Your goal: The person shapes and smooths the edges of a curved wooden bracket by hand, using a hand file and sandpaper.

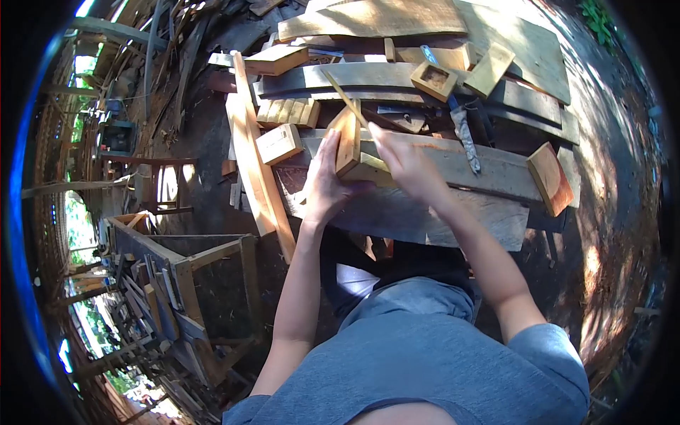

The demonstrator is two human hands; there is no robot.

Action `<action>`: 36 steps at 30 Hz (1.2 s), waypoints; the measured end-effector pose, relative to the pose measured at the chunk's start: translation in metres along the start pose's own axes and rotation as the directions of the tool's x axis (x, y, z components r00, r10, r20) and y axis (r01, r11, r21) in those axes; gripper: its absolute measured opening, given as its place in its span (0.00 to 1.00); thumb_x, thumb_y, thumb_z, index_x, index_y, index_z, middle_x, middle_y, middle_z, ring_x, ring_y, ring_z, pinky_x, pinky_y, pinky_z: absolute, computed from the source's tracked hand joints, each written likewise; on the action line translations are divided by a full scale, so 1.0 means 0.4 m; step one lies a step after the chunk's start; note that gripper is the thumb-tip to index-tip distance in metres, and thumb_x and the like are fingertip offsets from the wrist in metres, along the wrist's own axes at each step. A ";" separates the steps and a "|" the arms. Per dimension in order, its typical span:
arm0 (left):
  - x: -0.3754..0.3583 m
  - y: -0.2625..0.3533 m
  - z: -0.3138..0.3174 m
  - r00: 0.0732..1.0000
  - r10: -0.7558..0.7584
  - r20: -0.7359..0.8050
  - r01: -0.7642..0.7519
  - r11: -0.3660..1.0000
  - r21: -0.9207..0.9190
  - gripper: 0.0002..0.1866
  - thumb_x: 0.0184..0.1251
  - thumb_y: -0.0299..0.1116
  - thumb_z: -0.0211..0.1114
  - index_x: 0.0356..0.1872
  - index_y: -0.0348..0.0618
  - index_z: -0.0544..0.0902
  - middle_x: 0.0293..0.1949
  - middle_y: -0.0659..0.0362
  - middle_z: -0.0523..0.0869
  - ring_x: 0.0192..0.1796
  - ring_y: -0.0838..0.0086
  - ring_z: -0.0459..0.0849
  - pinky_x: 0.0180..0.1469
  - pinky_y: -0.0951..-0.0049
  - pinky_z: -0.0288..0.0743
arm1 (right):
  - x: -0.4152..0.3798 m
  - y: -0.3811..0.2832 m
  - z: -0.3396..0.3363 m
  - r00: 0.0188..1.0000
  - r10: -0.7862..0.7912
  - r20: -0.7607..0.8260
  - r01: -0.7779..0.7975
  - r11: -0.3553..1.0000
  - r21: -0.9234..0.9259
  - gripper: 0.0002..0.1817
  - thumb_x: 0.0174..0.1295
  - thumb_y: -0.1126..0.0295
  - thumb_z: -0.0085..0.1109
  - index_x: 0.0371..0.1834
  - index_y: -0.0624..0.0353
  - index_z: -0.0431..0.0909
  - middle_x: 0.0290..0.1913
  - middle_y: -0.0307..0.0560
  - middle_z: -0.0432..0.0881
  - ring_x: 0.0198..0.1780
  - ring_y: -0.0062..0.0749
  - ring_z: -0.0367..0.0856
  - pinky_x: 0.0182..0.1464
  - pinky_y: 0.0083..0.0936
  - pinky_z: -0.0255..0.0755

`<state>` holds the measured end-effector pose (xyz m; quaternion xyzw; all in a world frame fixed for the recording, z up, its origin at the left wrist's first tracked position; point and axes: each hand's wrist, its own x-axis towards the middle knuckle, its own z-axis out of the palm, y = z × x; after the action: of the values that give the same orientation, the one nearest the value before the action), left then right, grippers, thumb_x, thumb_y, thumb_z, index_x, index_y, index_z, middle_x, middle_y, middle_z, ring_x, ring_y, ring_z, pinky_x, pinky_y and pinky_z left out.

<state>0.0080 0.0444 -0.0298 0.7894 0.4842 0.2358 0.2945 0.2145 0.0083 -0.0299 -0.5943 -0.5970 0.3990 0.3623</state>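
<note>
My left hand (327, 180) grips the left side of an angular wooden block (348, 145) at the near part of the plank bench, fingers along its face and thumb low across the front. My right hand (405, 164) is closed round the lower end of a thin, yellowish stick (343, 92), which slants up and left across the top of the block. A smaller wooden block (280, 144) lies just left of my left hand. Beyond my right hand rests a long tool with a pale wrapped handle (465, 138).
A long timber (255, 156) runs down the bench's left side. Hollowed wooden box (433, 80), rectangular block (490, 69) and curved-face block (550, 178) lie rightward. A wide board (375, 20) spans the far side. A wooden frame (212, 255) stands lower left.
</note>
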 end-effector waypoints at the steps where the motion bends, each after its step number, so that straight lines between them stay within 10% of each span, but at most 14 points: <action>1: 0.004 -0.003 -0.002 1.000 -0.007 -0.011 0.007 1.000 -0.003 0.66 0.35 0.44 0.91 0.78 0.34 0.61 0.76 0.40 0.68 0.78 0.48 0.66 0.80 0.55 0.60 | -0.007 -0.017 -0.010 1.000 -0.006 0.011 0.006 1.000 -0.006 0.26 0.79 0.60 0.45 0.76 0.60 0.69 0.67 0.65 0.79 0.71 0.57 0.76 0.71 0.40 0.68; 10: -0.001 0.004 0.003 0.999 0.023 -0.022 -0.022 0.997 0.075 0.63 0.38 0.41 0.90 0.79 0.43 0.61 0.74 0.46 0.72 0.75 0.53 0.72 0.76 0.58 0.67 | 0.112 0.024 0.005 0.998 0.064 0.024 -0.067 0.983 0.171 0.27 0.80 0.59 0.45 0.77 0.58 0.69 0.70 0.63 0.77 0.71 0.52 0.77 0.72 0.36 0.67; 12: -0.002 0.002 0.000 1.000 0.005 -0.025 -0.003 0.997 0.076 0.63 0.38 0.41 0.90 0.79 0.43 0.62 0.74 0.47 0.72 0.75 0.52 0.72 0.77 0.57 0.67 | -0.013 -0.009 0.014 0.998 0.063 0.002 -0.063 0.998 -0.029 0.25 0.80 0.53 0.41 0.77 0.42 0.69 0.54 0.65 0.86 0.56 0.62 0.84 0.59 0.53 0.75; 23: 0.006 -0.001 -0.001 0.999 0.027 -0.016 -0.027 0.999 0.038 0.64 0.35 0.42 0.91 0.77 0.38 0.62 0.74 0.42 0.71 0.77 0.49 0.68 0.79 0.55 0.64 | -0.046 -0.084 -0.020 0.984 0.120 0.132 -0.129 0.990 0.059 0.25 0.80 0.62 0.46 0.77 0.56 0.69 0.68 0.65 0.77 0.70 0.57 0.76 0.71 0.42 0.69; 26: -0.001 0.005 0.000 0.999 -0.032 -0.003 0.032 0.999 0.028 0.64 0.35 0.42 0.91 0.77 0.37 0.62 0.75 0.42 0.70 0.77 0.50 0.69 0.79 0.56 0.64 | -0.134 -0.047 0.028 0.968 -0.217 -0.127 0.217 0.976 -0.013 0.24 0.78 0.59 0.47 0.75 0.45 0.72 0.51 0.68 0.85 0.53 0.65 0.85 0.57 0.53 0.77; 28: 0.000 0.015 -0.004 0.999 -0.046 0.016 0.046 0.999 0.019 0.64 0.35 0.42 0.91 0.78 0.36 0.62 0.75 0.41 0.70 0.77 0.50 0.69 0.79 0.56 0.63 | -0.074 -0.074 -0.012 1.000 -0.005 0.002 0.005 0.998 0.068 0.24 0.78 0.59 0.46 0.74 0.47 0.73 0.49 0.68 0.86 0.51 0.66 0.85 0.57 0.54 0.77; 34: 0.003 -0.007 0.000 1.000 -0.005 0.006 0.005 1.000 -0.004 0.66 0.35 0.43 0.91 0.78 0.36 0.61 0.74 0.41 0.70 0.77 0.49 0.68 0.79 0.55 0.63 | 0.001 -0.025 0.011 0.990 -0.098 -0.098 0.101 0.995 0.028 0.24 0.79 0.58 0.45 0.73 0.49 0.73 0.48 0.67 0.86 0.50 0.66 0.85 0.56 0.55 0.77; 36: 0.002 -0.009 -0.002 1.000 0.016 -0.008 -0.016 1.000 -0.002 0.64 0.36 0.41 0.90 0.78 0.37 0.61 0.74 0.41 0.70 0.77 0.48 0.68 0.78 0.55 0.64 | -0.122 -0.074 -0.001 0.994 -0.105 0.000 0.105 0.994 0.009 0.25 0.79 0.61 0.46 0.75 0.55 0.71 0.61 0.67 0.82 0.63 0.57 0.82 0.66 0.42 0.73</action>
<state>0.0055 0.0465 -0.0317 0.7921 0.4789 0.2418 0.2912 0.2038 -0.0398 -0.0009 -0.5603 -0.6258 0.3822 0.3852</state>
